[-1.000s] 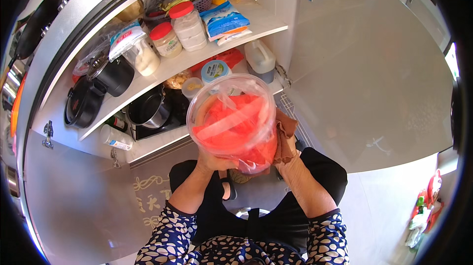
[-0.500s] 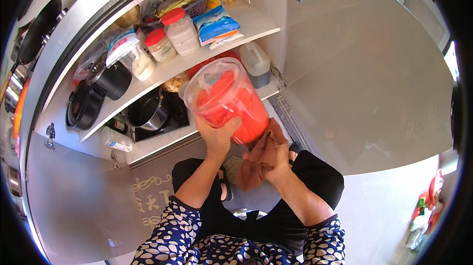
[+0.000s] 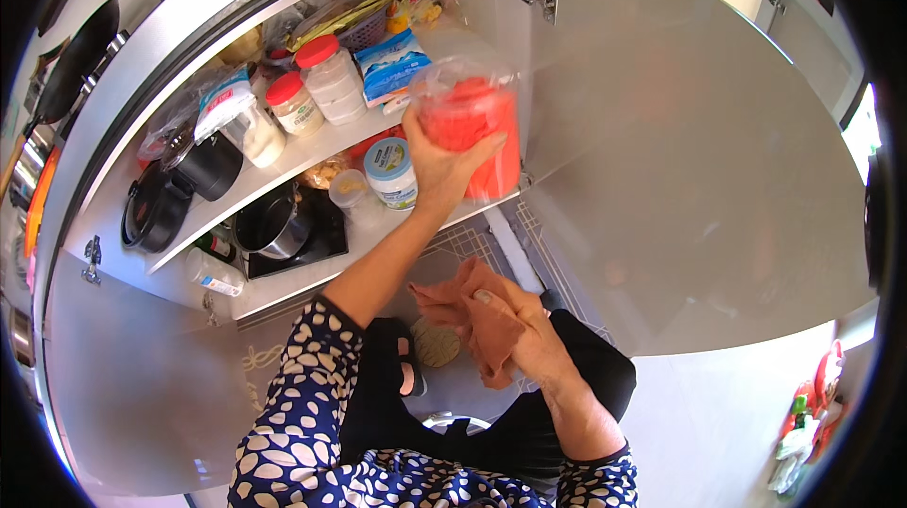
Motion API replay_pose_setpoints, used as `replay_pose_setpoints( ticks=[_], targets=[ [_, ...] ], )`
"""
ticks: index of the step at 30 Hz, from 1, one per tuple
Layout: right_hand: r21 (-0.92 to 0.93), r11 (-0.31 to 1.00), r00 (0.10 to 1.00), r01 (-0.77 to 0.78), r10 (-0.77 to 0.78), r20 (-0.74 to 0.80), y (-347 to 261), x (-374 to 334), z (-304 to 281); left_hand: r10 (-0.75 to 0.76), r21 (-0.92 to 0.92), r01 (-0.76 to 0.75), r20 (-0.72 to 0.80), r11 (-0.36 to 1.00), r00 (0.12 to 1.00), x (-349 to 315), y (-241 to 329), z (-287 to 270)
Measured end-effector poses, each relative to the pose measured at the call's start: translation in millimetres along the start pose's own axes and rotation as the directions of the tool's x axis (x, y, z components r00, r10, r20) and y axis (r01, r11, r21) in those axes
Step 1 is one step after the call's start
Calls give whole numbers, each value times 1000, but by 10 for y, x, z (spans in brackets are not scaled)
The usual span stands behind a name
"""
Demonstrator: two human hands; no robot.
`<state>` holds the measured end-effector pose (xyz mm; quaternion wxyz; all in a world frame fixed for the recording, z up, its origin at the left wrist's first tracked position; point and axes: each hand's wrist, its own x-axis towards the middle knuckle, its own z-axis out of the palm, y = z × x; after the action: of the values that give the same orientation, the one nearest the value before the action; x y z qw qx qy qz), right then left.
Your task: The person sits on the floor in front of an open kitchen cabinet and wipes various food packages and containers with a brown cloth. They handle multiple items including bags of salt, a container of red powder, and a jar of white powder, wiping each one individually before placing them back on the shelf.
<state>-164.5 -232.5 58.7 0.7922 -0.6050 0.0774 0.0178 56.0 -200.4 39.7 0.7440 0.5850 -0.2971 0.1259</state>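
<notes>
My left hand point(image 3: 444, 163) grips a large clear plastic jar point(image 3: 493, 156) with red stuff inside, its fingers wrapped round the left side. The jar is upright at the right end of the cupboard's lower shelf; whether its base touches the shelf I cannot tell. Above my knees, my right hand point(image 3: 537, 333) is closed on a crumpled brown cloth point(image 3: 480, 314). Left of the jar stand a white tub point(image 3: 389, 172) with a blue-rimmed lid and a small clear tub point(image 3: 349, 189). The jar hides what is behind it.
The upper shelf holds red-lidded jars point(image 3: 331, 78), a blue packet point(image 3: 393, 67) and black pots point(image 3: 210, 166). A saucepan point(image 3: 274, 224) sits lower left. The right cupboard door point(image 3: 699, 149) stands wide open beside me; the left door point(image 3: 142, 376) is open too. Bags point(image 3: 801, 437) lie far right.
My left hand has moved the red-filled jar up and right, over the lower shelf, uncovering the white tub. The cloth in my right hand has come away from the jar.
</notes>
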Motion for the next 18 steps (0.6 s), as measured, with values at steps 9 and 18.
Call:
replay_pose_setpoints(
  ticks=[9,18],
  targets=[
    [22,996,995,-81,79,63,133,101,-59,74,197,-39,-172,980,982,972,-564,615],
    [53,997,995,-54,49,85,230,175,-95,98,451,51,-301,891,949,1315,-949,786]
  ],
)
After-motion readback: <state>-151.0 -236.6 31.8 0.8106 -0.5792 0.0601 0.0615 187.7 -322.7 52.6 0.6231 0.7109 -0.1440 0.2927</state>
